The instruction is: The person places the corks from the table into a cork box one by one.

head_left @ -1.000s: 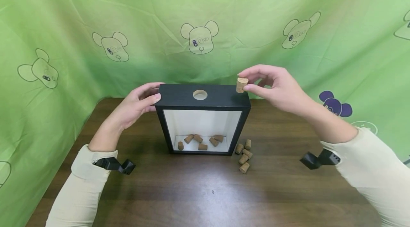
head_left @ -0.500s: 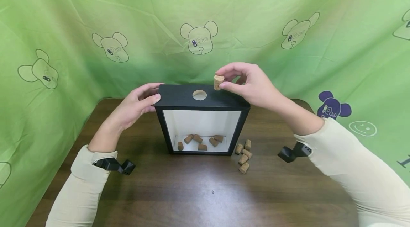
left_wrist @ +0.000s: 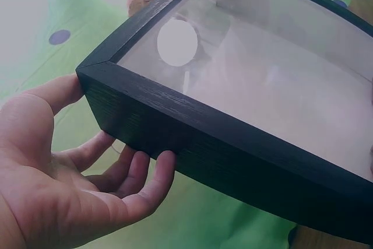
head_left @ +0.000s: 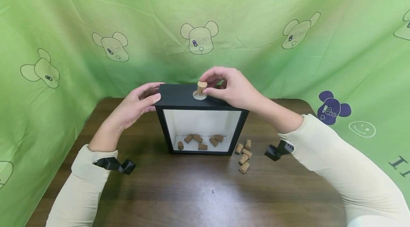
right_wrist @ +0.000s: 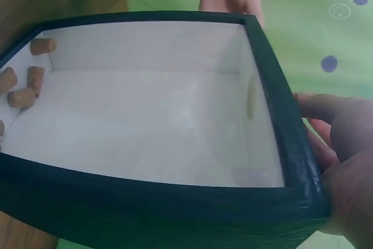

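A black-framed box [head_left: 179, 96] with a clear front stands upright on the table, a round hole [head_left: 199, 96] in its top. Between thumb and fingers my right hand [head_left: 235, 88] pinches a cork [head_left: 202, 86] upright at that hole. My left hand [head_left: 136, 104] grips the box's upper left edge, thumb on the front side and fingers behind; in the left wrist view the hand [left_wrist: 76, 173] spans the black side [left_wrist: 204, 144]. Several corks [head_left: 202, 147] lie on the white floor inside, seen also in the right wrist view as corks [right_wrist: 22, 97].
Several loose corks [head_left: 244, 167] lie in a small group on the brown table [head_left: 179, 195], just right of the box's base. A green cloth [head_left: 153, 6] with printed mouse-like heads hangs behind and at both sides.
My right hand has moved left along the box's top, carrying the cork from the right end to the hole. My left hand and the box have stayed in place.
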{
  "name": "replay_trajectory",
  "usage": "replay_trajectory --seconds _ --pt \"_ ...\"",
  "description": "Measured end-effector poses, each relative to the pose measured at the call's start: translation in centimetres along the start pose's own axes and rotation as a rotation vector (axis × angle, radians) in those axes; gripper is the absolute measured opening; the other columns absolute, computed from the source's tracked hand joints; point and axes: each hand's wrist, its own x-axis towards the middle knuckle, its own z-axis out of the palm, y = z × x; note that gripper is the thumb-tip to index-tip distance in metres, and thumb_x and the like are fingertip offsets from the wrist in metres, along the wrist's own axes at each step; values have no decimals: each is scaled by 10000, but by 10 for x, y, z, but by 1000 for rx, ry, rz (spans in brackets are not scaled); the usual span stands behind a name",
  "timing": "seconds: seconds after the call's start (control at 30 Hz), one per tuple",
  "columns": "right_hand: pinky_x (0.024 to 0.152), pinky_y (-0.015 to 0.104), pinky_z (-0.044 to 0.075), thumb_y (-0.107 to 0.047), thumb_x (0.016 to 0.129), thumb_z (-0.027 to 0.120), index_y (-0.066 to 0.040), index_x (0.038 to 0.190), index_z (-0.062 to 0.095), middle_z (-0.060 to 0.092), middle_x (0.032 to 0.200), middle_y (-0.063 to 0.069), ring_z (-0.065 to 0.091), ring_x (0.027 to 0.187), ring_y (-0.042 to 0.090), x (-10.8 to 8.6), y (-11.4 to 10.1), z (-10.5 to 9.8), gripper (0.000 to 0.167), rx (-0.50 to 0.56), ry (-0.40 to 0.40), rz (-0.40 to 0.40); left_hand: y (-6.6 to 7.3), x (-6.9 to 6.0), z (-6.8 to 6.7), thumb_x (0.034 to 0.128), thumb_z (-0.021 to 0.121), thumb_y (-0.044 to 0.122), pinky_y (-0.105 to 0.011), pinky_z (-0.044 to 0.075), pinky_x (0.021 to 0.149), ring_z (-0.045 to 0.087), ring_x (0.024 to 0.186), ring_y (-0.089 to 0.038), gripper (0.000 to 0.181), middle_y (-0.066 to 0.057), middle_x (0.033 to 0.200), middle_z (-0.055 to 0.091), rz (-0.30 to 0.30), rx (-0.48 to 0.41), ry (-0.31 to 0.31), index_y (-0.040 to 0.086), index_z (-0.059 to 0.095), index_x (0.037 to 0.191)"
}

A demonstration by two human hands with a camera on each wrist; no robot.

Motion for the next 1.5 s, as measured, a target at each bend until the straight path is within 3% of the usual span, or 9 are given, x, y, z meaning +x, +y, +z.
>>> replay_trajectory --seconds 0.33,0.6,0.83,1.1,1.37,1.5 --pt "720 279 496 -90 909 772 -90 1125 723 723 1035 16 636 925 122 0 1 -2 222 -45 -12 -6 1 1 -1 1041 540 136 -245 525 930 464 1281 -246 557 -154 1528 378 4 -4 2 40 361 1560" --pt "772 273 519 -138 928 758 -109 1155 728 726 1080 2 634 957 113 -13 2 -21 231 -112 23 32 0 1 0 1041 540 138 -247 523 934 464 1279 -241 559 -150 1530 375 4 -9 3 46 360 1562" --pt "792 221 503 -160 960 720 -130 1202 723 717 1100 11 610 976 98 -37 14 -51 243 -152 112 116 0 0 -1 1041 552 161 -246 520 939 448 1297 -250 560 -140 1532 375 3 6 4 57 368 1560" --pt "772 164 520 -176 971 713 -124 1236 707 706 1088 -60 626 966 95 -73 50 -75 270 -155 175 211 0 -1 -1 1041 559 170 -248 516 946 428 1322 -255 565 -134 1543 363 -1 15 3 66 369 1563" --pt "747 143 510 -166 959 730 -125 1271 694 686 1064 -154 676 889 39 -110 80 -90 317 -155 178 300 -1 0 -1 1042 553 161 -249 515 943 430 1313 -245 562 -131 1538 363 -5 4 1 66 367 1563" --pt "780 138 522 -103 954 724 -80 1301 671 682 1109 -181 669 944 31 -126 97 -91 352 -120 144 301 -1 0 0 1042 550 158 -250 517 940 444 1293 -238 560 -134 1529 372 -3 -2 1 64 368 1563"
